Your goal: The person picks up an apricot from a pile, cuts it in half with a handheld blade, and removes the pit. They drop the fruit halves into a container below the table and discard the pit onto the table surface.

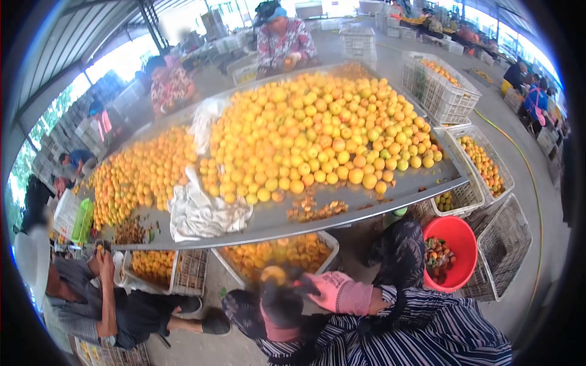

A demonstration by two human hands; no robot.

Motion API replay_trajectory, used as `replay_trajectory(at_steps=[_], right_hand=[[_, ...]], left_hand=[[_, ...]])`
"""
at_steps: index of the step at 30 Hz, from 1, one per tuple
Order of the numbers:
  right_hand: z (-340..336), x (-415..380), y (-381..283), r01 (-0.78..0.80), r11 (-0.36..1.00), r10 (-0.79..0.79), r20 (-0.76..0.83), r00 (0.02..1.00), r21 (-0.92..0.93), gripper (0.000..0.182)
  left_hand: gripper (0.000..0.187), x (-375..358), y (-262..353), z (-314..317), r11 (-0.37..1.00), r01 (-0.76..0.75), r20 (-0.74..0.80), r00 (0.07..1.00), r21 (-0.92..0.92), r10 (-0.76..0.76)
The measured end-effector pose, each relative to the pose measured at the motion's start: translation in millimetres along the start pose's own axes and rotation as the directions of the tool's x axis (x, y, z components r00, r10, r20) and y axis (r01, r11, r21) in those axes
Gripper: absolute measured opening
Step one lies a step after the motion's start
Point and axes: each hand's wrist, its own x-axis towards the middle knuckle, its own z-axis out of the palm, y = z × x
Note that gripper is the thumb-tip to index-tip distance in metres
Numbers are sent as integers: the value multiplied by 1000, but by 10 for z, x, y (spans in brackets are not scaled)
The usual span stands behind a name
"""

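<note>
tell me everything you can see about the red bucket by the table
The red bucket is round, looks like smooth plastic, and stands upright and open on the concrete floor at the table's right end, below its edge. Inside lies a low heap of dark reddish and greenish scraps, filling only the bottom. A white mesh crate stands close on its right, another crate of yellow fruit just behind it, and a dark patterned trouser leg is close on its left. No hand touches it.
</note>
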Motion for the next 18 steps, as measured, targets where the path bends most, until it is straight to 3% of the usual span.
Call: replay_trajectory(at_steps=[1, 4, 6, 9, 11, 13, 14, 15, 17, 18], right_hand=[[103, -4, 55, 9, 1000, -8, -39, 999, 29, 38], [68, -63, 12, -16, 996, 14, 20, 1000, 84, 35], [16, -55, 54, -14, 997, 12, 29, 999, 75, 35], [-94, -59, -18, -24, 997, 22, 34, 999, 70, 39], [-172, -89, -147, -42, 999, 43, 7, 999, -17, 42], [-120, -111, -142, -26, 999, 26, -9, 1000, -31, 44], [-122, -95, -137, -18, 999, 16, -33, 999, -51, 46], [-148, -69, -146, -8, 998, 6, -31, 999, -56, 46], [-191, -63, -157, -87, 996, 87, -3, 996, -32, 40], [-148, -47, -97, -45, 999, 45, -23, 999, -22, 41]], left_hand=[[37, 57, 35, 5, 998, 11, 120, 993, -63, -3], [39, 132, 116, 97, 997, -30, 53, 998, -72, 34], [40, 134, 134, 145, 999, 35, -45, 998, 3, -35], [41, 154, 189, 214, 991, -34, 48, 998, 127, 28], [40, 125, 193, 405, 986, -98, 9, 995, 132, 97], [40, 180, 225, 355, 999, 25, 144, 989, -38, -19], [46, 213, 141, 286, 999, -47, 15, 999, 7, 46], [51, 179, 80, 220, 997, 69, 92, 994, -33, -66], [54, 170, -36, 139, 982, 69, -174, 984, 178, -38], [54, 211, -28, 52, 980, 73, -170, 984, 182, -42]])
